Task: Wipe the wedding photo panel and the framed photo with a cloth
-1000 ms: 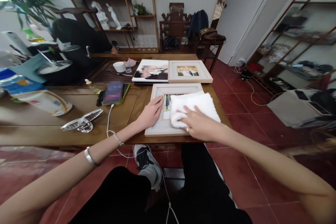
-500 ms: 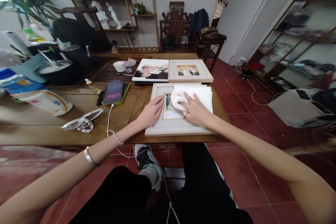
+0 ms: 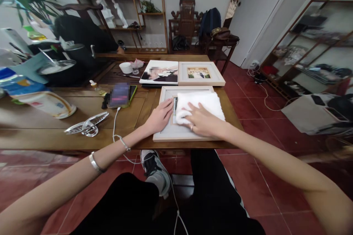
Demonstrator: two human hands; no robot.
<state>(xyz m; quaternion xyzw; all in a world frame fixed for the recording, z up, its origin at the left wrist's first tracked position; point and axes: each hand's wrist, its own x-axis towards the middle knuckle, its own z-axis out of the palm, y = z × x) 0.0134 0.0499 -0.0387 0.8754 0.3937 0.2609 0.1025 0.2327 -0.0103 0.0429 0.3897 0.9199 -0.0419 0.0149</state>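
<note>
A pale picture frame [image 3: 176, 135] lies flat at the near edge of the wooden table [image 3: 82, 137]. A folded white cloth [image 3: 201, 102] covers most of its glass. My right hand [image 3: 202, 122] presses on the cloth's near left corner, fingers curled into the fabric. My left hand [image 3: 160, 116] lies flat on the frame's left border, fingers stretched out, holding nothing.
Behind the frame lie a second framed photo [image 3: 199, 73] and a photo print [image 3: 161, 72]. A phone [image 3: 120, 95] with a white cable, a silver metal piece [image 3: 87, 125], a white bowl [image 3: 126, 67] and a white plastic bag [image 3: 45, 103] sit to the left. Shelves and chairs stand behind.
My right hand slid the cloth away over the frame, then back toward me and slightly left. My left hand stayed on the frame's left border.
</note>
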